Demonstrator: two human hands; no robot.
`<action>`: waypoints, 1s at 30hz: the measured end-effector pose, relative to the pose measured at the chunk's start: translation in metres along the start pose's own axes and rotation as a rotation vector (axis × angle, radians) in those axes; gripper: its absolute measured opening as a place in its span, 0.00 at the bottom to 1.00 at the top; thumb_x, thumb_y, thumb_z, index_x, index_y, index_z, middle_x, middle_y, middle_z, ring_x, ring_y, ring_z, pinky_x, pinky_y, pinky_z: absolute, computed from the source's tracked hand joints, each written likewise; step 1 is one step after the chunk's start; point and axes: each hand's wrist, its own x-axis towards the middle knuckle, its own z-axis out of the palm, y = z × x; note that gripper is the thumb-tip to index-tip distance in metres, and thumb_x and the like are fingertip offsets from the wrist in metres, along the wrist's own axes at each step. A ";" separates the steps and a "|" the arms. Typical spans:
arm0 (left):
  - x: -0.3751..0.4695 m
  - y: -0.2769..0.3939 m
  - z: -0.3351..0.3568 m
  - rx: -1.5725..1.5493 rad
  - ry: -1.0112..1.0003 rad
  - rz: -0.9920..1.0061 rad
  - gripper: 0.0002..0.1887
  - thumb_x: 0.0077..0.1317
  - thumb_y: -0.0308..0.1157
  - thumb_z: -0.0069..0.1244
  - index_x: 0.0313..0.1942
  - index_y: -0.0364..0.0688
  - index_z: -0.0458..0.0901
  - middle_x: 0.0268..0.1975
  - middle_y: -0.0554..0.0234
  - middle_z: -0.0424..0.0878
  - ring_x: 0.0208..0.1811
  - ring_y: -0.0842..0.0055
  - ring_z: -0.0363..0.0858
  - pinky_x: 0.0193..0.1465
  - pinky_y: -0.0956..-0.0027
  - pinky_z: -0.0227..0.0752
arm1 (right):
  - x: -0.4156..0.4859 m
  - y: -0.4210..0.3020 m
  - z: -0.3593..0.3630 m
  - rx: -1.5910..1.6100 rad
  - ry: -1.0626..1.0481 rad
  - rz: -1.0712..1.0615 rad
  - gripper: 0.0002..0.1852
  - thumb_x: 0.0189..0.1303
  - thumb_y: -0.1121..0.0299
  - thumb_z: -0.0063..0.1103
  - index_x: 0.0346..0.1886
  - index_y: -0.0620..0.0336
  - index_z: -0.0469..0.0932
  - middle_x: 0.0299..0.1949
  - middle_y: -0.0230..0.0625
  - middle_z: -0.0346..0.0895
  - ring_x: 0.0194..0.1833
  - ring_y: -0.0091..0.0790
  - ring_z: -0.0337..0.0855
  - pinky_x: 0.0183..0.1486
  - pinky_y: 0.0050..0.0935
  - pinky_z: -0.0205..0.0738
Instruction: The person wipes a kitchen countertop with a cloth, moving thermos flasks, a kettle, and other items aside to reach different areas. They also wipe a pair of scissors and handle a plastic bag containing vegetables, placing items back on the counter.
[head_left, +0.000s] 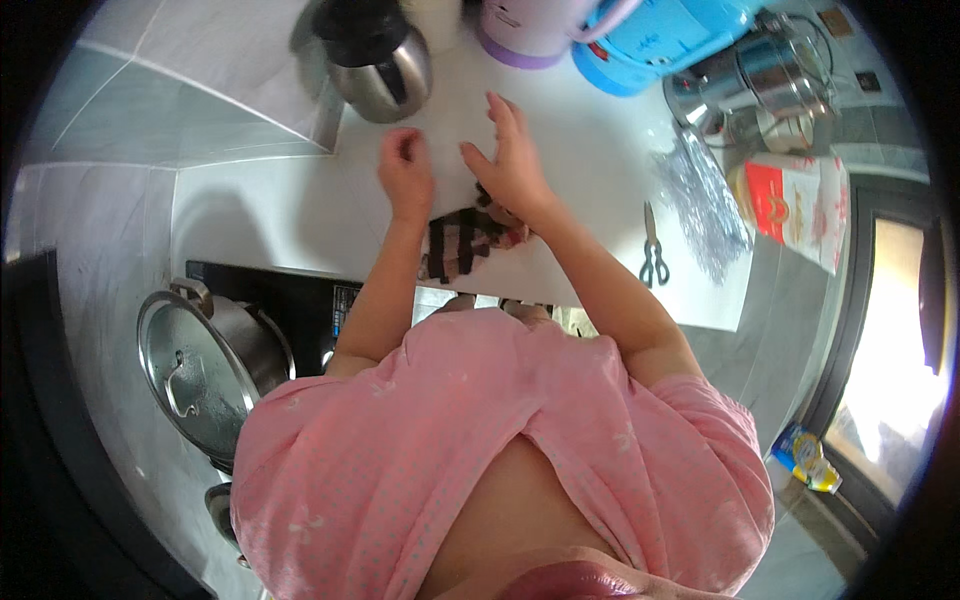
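Note:
My left hand is above the white countertop, its fingers curled; whether anything lies inside them cannot be told. Over the counter to its right is my right hand, fingers spread and thumb apart, holding nothing visible. A crumpled dark-and-light checked cloth lies near the counter's front edge, between my forearms and partly hidden by my right hand and wrist. Just behind my left hand stands a steel jug with a black top.
Scissors and clear plastic wrapping lie at the right, beside a red-and-white bag. Behind stand a lilac jug, a blue container and a metal appliance. A lidded pot is at the left on a black cooktop.

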 end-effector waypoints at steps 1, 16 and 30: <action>-0.017 0.010 0.008 -0.091 -0.243 0.080 0.08 0.65 0.25 0.57 0.45 0.38 0.83 0.47 0.57 0.84 0.45 0.69 0.84 0.49 0.66 0.78 | -0.021 0.008 -0.016 -0.036 0.036 0.020 0.41 0.61 0.68 0.69 0.75 0.65 0.60 0.72 0.58 0.61 0.68 0.61 0.69 0.70 0.46 0.68; -0.030 -0.031 -0.065 0.160 -0.025 -0.001 0.19 0.66 0.25 0.53 0.58 0.37 0.80 0.50 0.55 0.82 0.50 0.69 0.82 0.55 0.63 0.77 | -0.263 0.116 -0.196 -0.719 0.217 0.264 0.22 0.59 0.65 0.68 0.56 0.60 0.81 0.54 0.43 0.78 0.54 0.50 0.77 0.57 0.48 0.72; -0.227 0.042 0.146 0.580 -0.615 0.759 0.26 0.65 0.32 0.51 0.65 0.43 0.74 0.69 0.46 0.70 0.71 0.49 0.65 0.73 0.41 0.57 | -0.274 0.132 -0.254 -0.725 -0.062 0.647 0.20 0.53 0.56 0.69 0.42 0.61 0.83 0.44 0.47 0.82 0.42 0.53 0.87 0.44 0.51 0.82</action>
